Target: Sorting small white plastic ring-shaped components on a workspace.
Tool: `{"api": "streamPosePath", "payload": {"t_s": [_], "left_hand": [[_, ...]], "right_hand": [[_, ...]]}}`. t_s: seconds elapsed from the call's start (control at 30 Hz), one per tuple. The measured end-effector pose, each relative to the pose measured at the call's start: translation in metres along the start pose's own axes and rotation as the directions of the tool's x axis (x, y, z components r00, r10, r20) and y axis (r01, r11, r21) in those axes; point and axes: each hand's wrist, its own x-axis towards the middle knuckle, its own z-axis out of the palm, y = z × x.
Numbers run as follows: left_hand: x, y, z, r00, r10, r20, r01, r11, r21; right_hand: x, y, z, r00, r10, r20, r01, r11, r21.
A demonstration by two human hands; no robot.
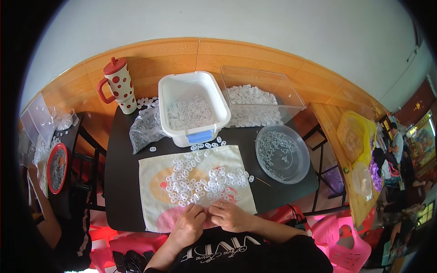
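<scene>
My left hand (189,224) and my right hand (231,216) meet at the near edge of a pale patterned cloth (152,200). The fingers of both are pinched together, and whatever they hold is too small or hidden to make out. A ring shows on a finger of the right hand. Just beyond the fingertips, many small white oval plastic pieces with two holes (181,178) lie scattered over the cloth. To the right of the cloth, a round clear tub (298,174) holds small grey slender parts (276,150). A thin stick (263,182) lies between tub and cloth.
Along the back of the dark table (120,182) stand a spotted tumbler (121,84), a bag of grey parts (144,132), a white bin (195,76) and a clear box (268,75) with white pieces. At left, another person's arm (42,191) is near a red-rimmed bowl (64,169).
</scene>
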Motion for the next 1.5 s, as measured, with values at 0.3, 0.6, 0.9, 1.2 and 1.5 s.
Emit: {"api": "streamPosePath", "payload": {"t_s": [0.3,0.6,0.9,1.2,1.5], "left_hand": [[-0.001,0.01,-0.007,0.978,-0.193,-0.082,0.176,0.967,-0.184],[-0.007,0.004,-0.007,0.987,-0.022,-0.157,-0.004,0.986,-0.166],[-0.01,0.002,-0.007,0.982,0.001,-0.188,-0.02,0.995,-0.098],[-0.009,0.002,-0.008,0.986,0.002,-0.168,-0.021,0.994,-0.109],[-0.012,-0.001,-0.007,0.979,-0.001,-0.202,-0.029,0.989,-0.145]], "right_hand": [[0.011,0.011,-0.055,0.951,0.177,-0.255,-0.155,0.983,0.103],[0.083,0.12,-0.207,0.686,0.223,-0.693,-0.467,0.865,-0.184],[0.086,0.088,-0.039,0.957,0.283,0.065,-0.266,0.945,-0.189],[0.113,0.106,-0.005,0.967,0.226,0.119,-0.158,0.894,-0.419],[0.09,0.071,-0.019,0.926,0.378,-0.025,-0.365,0.909,0.201]]}}
